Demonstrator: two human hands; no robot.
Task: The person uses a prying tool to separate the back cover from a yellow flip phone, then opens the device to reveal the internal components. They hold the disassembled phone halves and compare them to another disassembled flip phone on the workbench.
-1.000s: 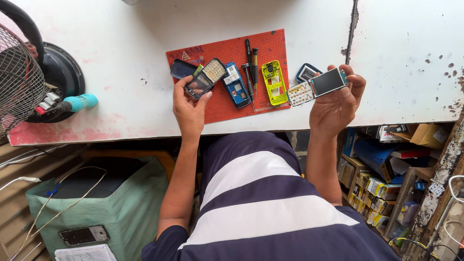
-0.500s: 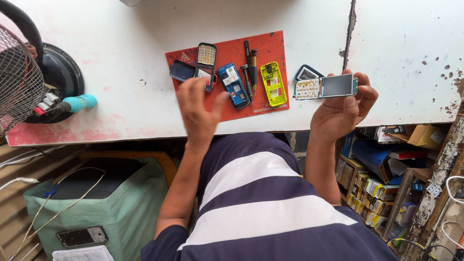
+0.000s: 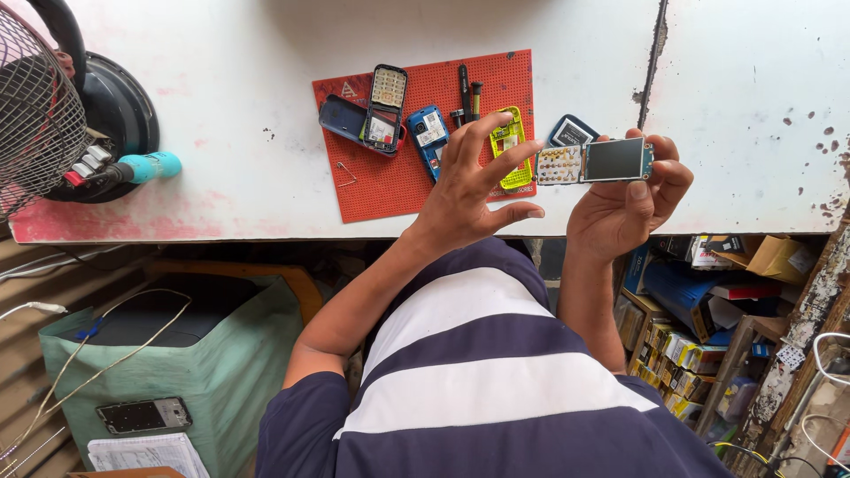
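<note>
- Right now the right hand [image 3: 624, 208], right of frame centre, pinches a bare phone board with screen and keypad contacts [image 3: 595, 162] by its long edges, held flat just off the front edge of the white table [image 3: 221, 115].
- Left hand [image 3: 469, 190] at frame centre, fingers spread wide, holding nothing, fingertips just beside the board's left end; contact unclear.
- Left hand overlaps the lower right corner of the red perforated mat [image 3: 398, 177] and partly covers the yellow phone shell [image 3: 509, 142].
- On the mat, upper centre: a dark phone front with keypad [image 3: 386, 108] lying on a blue back cover [image 3: 341, 115], a blue phone frame [image 3: 429, 133], a black screwdriver [image 3: 464, 93].
- Dark phone part [image 3: 573, 131] sits off the mat's right edge, half hidden behind the held board.
- Open tabletop left of the mat and along the top of frame; a crack [image 3: 653, 49] runs down the table upper right.
- Fan cage [image 3: 35, 115] cut off at the left edge, its dark base [image 3: 119, 115] beside it, a teal-handled tool [image 3: 146, 166] against the base.
- Below the table edge: a green-covered box [image 3: 221, 372] with a phone [image 3: 143, 414] on it lower left, shelves of small boxes [image 3: 682, 345] lower right, contents hard to make out.
- Striped shirt [image 3: 478, 381] fills the bottom centre.
</note>
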